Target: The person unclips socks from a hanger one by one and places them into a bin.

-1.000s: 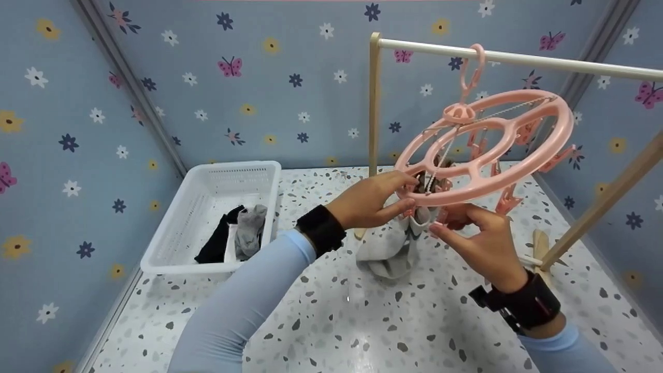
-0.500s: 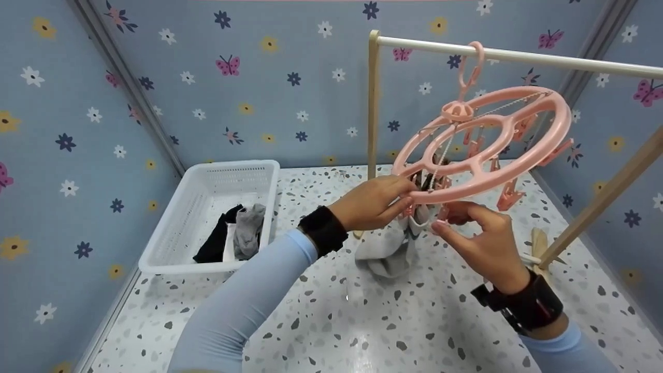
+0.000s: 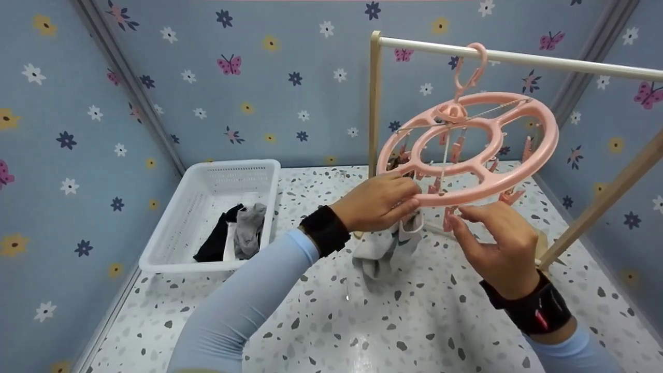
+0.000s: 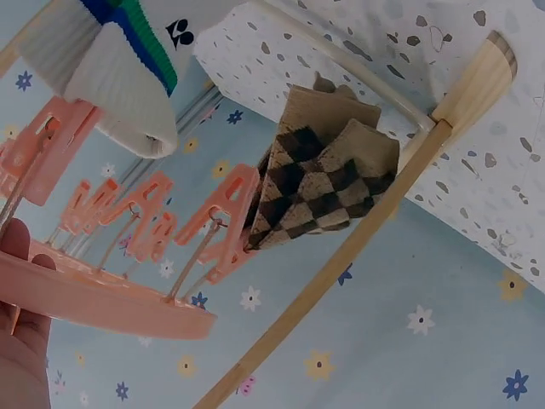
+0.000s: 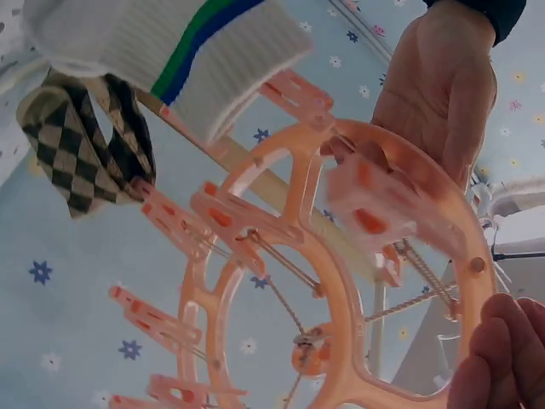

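Note:
A round pink clip hanger (image 3: 497, 181) hangs tilted by its hook. My left hand (image 3: 375, 202) grips its near-left rim, fingers curled round it. Just below the near rim, my right hand (image 3: 500, 246) has thumb and forefinger beside a dangling pink clip (image 3: 448, 218). In the right wrist view that clip is blurred, apart from the fingers (image 5: 502, 358). A white sock (image 5: 230, 64) with green and blue stripes hangs by its cuff from a clip (image 5: 298, 95) near my left hand. Farther round hangs a brown-and-black checkered sock (image 4: 324, 170).
A white rod (image 3: 523, 60) on wooden posts (image 3: 374, 103) bears the hanger. At left on the speckled surface stands a white basket (image 3: 171, 217) with a black sock (image 3: 215, 241) and a grey sock (image 3: 249, 233). Flowered walls (image 3: 311, 93) close in the back and sides.
The hanger has turned and shifted slightly left, and the checkered sock has moved left with it. My right hand has moved right and let go of the clip. The left hand still holds the rim.

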A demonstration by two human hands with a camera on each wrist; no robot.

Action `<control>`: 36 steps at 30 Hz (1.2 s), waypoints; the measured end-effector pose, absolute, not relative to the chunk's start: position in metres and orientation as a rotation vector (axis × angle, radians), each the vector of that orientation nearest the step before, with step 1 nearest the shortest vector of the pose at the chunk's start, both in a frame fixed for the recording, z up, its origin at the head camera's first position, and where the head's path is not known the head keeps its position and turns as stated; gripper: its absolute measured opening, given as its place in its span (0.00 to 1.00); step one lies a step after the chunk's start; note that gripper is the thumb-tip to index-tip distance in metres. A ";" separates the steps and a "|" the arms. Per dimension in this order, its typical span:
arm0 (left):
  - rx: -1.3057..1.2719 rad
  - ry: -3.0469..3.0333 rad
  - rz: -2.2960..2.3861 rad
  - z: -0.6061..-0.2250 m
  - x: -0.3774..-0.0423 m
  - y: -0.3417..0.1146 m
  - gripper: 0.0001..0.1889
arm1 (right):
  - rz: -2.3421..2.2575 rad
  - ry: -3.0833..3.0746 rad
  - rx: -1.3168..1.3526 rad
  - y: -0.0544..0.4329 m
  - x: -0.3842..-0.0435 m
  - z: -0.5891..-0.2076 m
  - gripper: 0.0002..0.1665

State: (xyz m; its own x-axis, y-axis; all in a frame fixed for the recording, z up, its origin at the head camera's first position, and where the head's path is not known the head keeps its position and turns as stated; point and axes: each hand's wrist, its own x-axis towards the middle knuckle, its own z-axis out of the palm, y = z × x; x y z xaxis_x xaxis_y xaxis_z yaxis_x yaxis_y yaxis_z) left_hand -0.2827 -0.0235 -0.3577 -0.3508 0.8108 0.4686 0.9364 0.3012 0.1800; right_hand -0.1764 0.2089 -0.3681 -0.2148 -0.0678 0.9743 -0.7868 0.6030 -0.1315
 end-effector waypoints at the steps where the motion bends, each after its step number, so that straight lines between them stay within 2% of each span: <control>1: -1.585 -2.276 -0.612 -0.357 -0.282 -0.023 0.14 | 0.766 -1.640 0.726 0.207 -0.177 -0.365 0.31; 6: -1.587 -2.257 -0.607 -0.356 -0.280 -0.021 0.14 | 0.682 -1.614 0.773 0.205 -0.179 -0.348 0.30; 15: -1.563 -2.261 -0.595 -0.352 -0.272 -0.014 0.17 | 0.281 -1.947 0.804 0.216 -0.191 -0.328 0.32; 29: -1.508 -2.207 -0.622 -0.348 -0.261 -0.012 0.16 | 0.222 -1.961 0.722 0.217 -0.206 -0.337 0.42; 36: -1.494 -2.140 -0.691 -0.348 -0.267 -0.017 0.13 | 0.301 -1.901 0.691 0.220 -0.212 -0.340 0.44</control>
